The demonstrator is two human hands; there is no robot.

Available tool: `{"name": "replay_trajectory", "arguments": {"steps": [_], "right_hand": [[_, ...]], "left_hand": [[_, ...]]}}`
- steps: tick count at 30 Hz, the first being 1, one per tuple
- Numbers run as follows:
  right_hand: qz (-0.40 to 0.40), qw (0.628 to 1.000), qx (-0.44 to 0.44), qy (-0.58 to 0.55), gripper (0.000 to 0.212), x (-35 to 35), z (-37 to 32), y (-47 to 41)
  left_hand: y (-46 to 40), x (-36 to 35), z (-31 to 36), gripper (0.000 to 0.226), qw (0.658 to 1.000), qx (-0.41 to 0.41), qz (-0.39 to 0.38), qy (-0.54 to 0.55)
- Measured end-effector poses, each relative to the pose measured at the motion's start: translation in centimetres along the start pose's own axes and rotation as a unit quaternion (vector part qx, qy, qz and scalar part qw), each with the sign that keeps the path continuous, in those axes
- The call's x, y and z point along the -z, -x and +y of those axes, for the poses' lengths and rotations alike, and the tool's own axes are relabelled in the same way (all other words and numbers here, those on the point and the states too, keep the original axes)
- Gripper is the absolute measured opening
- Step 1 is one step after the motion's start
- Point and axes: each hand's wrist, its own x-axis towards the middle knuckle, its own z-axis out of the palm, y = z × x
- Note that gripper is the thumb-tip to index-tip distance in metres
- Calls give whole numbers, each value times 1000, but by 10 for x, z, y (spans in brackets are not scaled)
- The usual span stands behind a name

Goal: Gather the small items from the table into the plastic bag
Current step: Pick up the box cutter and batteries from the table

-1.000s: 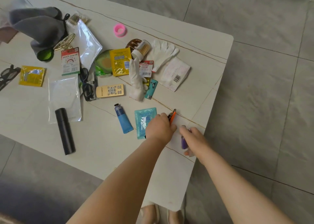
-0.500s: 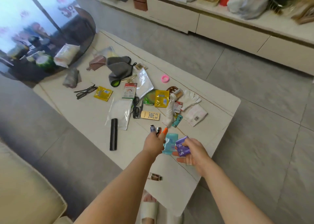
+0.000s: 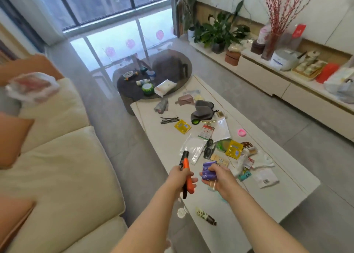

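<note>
My left hand [image 3: 178, 178] grips an orange-handled tool [image 3: 187, 178] upright, off the near left edge of the white table [image 3: 283, 197]. Beside it my right hand [image 3: 220, 178] holds a purple pack [image 3: 208, 171] with a clear packet [image 3: 212, 186] hanging under the fingers. Both hands are raised above the table. A crumpled white plastic bag [image 3: 31, 88], blurred, sits at the far left over the sofa. Several small items stay on the table: glasses [image 3: 169, 120], a yellow sachet [image 3: 183, 126], a clear zip bag [image 3: 193, 149], a pink ring [image 3: 241, 132], white gloves [image 3: 263, 161].
A cream sofa [image 3: 63, 176] with orange cushions fills the left. A dark round side table [image 3: 153, 84] with bottles stands beyond the white table. A small dark tube [image 3: 206, 216] lies at the table's near edge. A long low cabinet [image 3: 287, 84] runs along the right wall.
Both hands have risen from the tabletop, the left with the orange tool, the right with the purple pack. The view has tilted up and swung left to take in the sofa.
</note>
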Motion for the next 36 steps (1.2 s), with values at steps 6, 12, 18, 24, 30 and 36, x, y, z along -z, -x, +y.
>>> {"name": "replay_trajectory", "arguments": {"steps": [6,12,18,24,30,36], "right_hand": [[-54,998,20,38,16,-94,-14,21],[-87,995,7,52,16,-187,-19,40],[-140,984,32,109,19,-271,-24,59],[-181,977,7,115,32,-335,-24,63],[-187,972,8,141,24,-370,-29,44],[-196,967,-11,164,14,-399,-60,12]], "left_hand": [[21,93,32,23,993,-41,36,101],[36,181,62,15,982,-84,81,148],[39,259,80,10,971,-116,108,181],[42,308,87,16,962,-127,128,207],[25,335,95,12,949,-117,160,245],[-8,348,130,9,942,-119,180,256]]}}
